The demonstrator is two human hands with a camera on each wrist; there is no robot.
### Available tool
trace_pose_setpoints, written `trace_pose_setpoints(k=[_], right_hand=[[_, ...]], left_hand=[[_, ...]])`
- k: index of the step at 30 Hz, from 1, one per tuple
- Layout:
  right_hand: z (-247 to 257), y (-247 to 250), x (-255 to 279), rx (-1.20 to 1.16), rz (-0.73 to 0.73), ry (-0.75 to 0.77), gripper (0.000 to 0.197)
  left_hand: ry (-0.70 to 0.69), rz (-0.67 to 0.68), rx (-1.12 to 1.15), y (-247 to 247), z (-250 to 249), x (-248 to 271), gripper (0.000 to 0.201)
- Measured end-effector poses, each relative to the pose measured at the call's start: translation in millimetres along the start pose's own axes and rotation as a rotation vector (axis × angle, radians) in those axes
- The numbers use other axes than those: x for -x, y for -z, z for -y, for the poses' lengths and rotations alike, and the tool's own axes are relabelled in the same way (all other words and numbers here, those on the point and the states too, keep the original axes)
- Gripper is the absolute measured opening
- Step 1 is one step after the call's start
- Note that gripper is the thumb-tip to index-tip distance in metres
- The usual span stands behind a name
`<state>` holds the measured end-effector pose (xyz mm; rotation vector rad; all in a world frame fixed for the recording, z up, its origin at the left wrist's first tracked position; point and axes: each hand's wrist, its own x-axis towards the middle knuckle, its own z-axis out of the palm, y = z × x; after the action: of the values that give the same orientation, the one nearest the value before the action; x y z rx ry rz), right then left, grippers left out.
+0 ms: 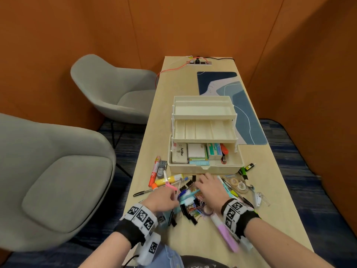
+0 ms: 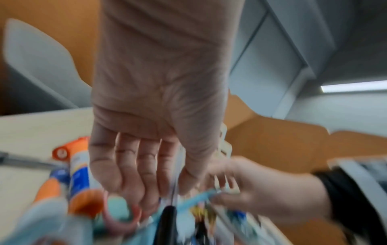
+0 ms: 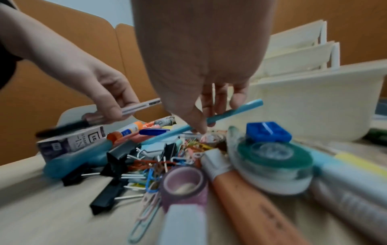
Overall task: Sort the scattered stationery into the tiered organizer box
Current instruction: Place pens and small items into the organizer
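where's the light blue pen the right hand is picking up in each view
Head: the light blue pen lies mid-pile, just left of the right hand.
Left wrist: a blurred blue streak, low and right of centre.
Right wrist: slanted across the centre, under the fingers, at.
Shared landmark: the orange-capped glue stick.

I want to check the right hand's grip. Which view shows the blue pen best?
The right wrist view: the blue pen runs sharp and nearly whole between the right hand's thumb and fingers. The head view shows only a short piece beside the hand. The left wrist view shows a blurred streak.
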<state>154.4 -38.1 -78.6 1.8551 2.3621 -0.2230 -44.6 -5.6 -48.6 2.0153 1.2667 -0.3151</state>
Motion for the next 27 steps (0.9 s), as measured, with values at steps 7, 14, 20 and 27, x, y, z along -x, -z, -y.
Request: trace_pose_setpoints(k=[7,14,20,27], right_hand=[[-20,21,4,-0.052,-0.069,-0.048,0.021],[-7,15,-16,-0.125,0.080,0.041,0.018],[3,6,-32,-0.080,0.166,0.011,0.027],[-7,10,-19,-0.244,-0.074,-0.030,0.015]], left_hand=[[0.037,-0.160,0.347,34,33,14,0.015],[0.182,-0.356,0.481,45,50,25,0.021],[0.259,-0.429,0.202,34,76,16,0.019],[0.274,-0.398,0.202,22,79,11,0.017]])
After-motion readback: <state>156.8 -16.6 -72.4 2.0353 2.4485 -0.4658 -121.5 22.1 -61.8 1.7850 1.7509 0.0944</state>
